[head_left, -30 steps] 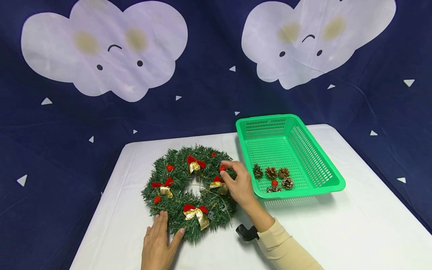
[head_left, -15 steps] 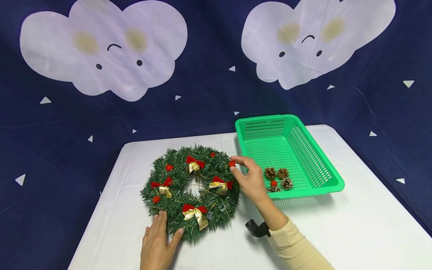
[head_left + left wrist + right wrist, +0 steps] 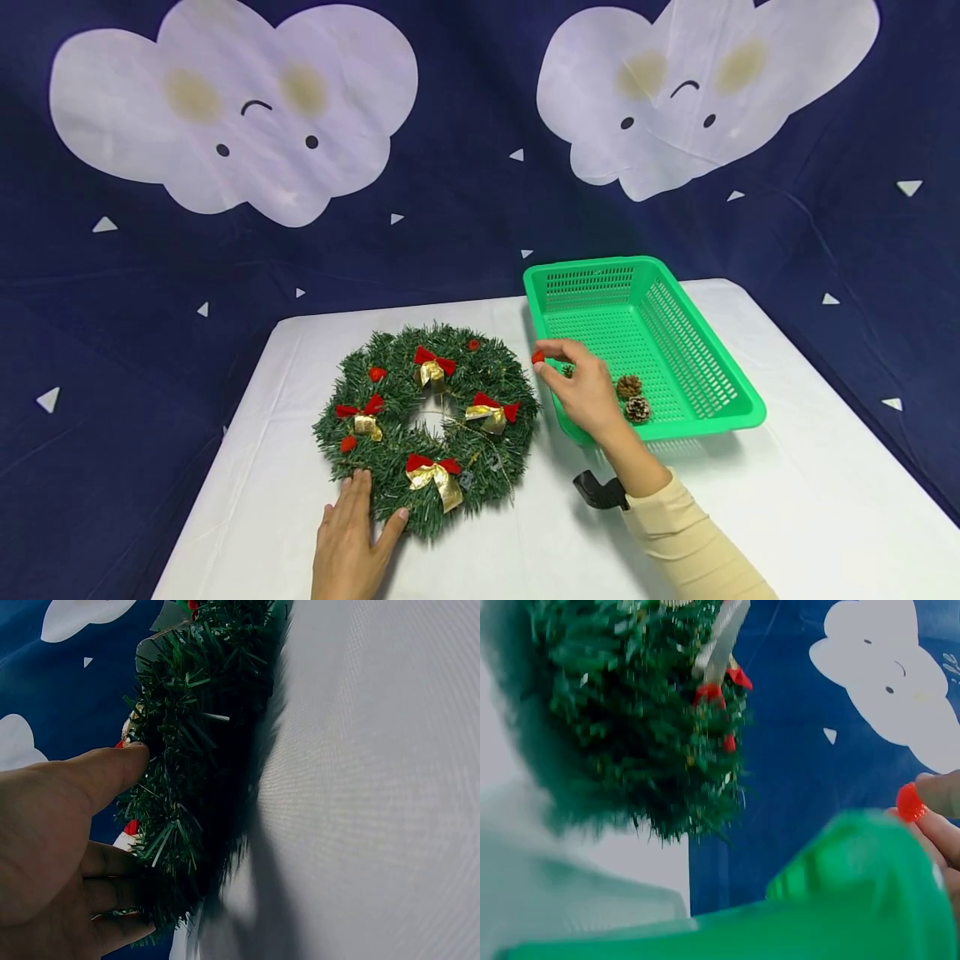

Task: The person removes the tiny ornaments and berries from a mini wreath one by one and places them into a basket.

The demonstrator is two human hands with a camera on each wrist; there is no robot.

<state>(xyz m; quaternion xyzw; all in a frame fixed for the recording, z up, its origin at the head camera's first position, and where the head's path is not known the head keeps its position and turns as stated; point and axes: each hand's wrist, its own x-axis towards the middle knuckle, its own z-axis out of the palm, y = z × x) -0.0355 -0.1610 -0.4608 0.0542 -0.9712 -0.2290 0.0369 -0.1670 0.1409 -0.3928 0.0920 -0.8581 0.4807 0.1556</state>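
A green tinsel wreath (image 3: 348, 367) lies on the table, dressed with several red-and-gold bows (image 3: 435, 479) and a few red balls (image 3: 377, 374). My left hand (image 3: 351, 533) rests on its near left edge, fingers and thumb extended against the tinsel. Between the thumb and fingertips of my right hand (image 3: 581, 387) is a small red berry-like ball (image 3: 537, 357), pinched above the near left rim of the green basket (image 3: 697, 333). The right wrist view shows the same ball (image 3: 910, 802) at close range, textured and bright red.
Inside the basket several pine cones (image 3: 637, 408) sit near its front; my right hand hides some of them. White cloth (image 3: 247, 500) covers the table. Behind stands a dark blue backdrop (image 3: 465, 167) with cloud prints. A black wrist mount (image 3: 597, 490) hangs beside my right wrist.
My right hand has lifted the red ball from the wreath's right side and carried it rightward to the basket's rim. My left hand has stayed put on the wreath.
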